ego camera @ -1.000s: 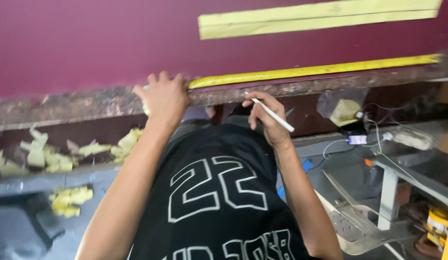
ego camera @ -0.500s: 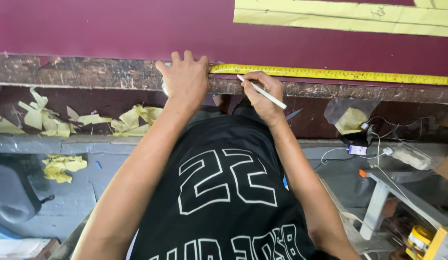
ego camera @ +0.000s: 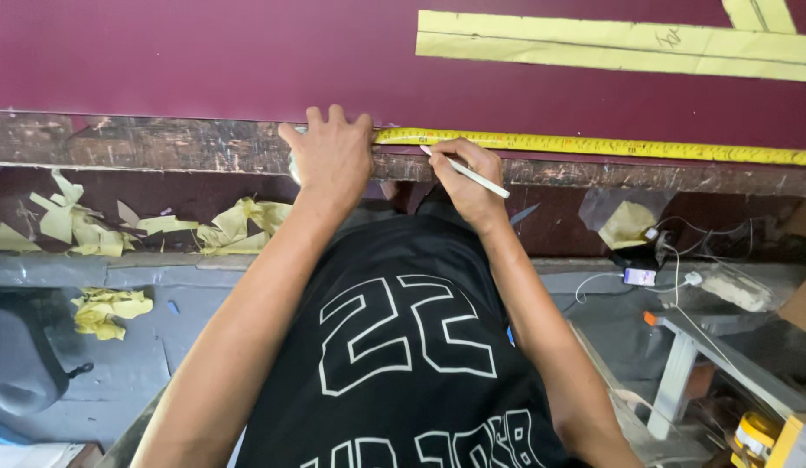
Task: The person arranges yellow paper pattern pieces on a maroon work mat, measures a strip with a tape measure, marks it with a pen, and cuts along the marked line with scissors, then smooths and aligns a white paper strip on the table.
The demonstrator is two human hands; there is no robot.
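A yellow measuring tape lies stretched along the near edge of a dark maroon sheet on a worn wooden table edge. My left hand presses down on the tape's left end, fingers curled over the table edge. My right hand grips a thin white marking pencil, its tip touching the sheet right beside the tape. Two yellow paper pattern strips lie on the sheet farther back at the right.
Crumpled yellow paper scraps litter a shelf and the floor below at the left. At the right lie white cables, a small charger, a metal frame and a yellow can. My black shirt fills the lower centre.
The view has tilted down and nearer to the table edge. Both hands have settled on the tape, and the pencil tip has come down from mid-air to the sheet's edge.
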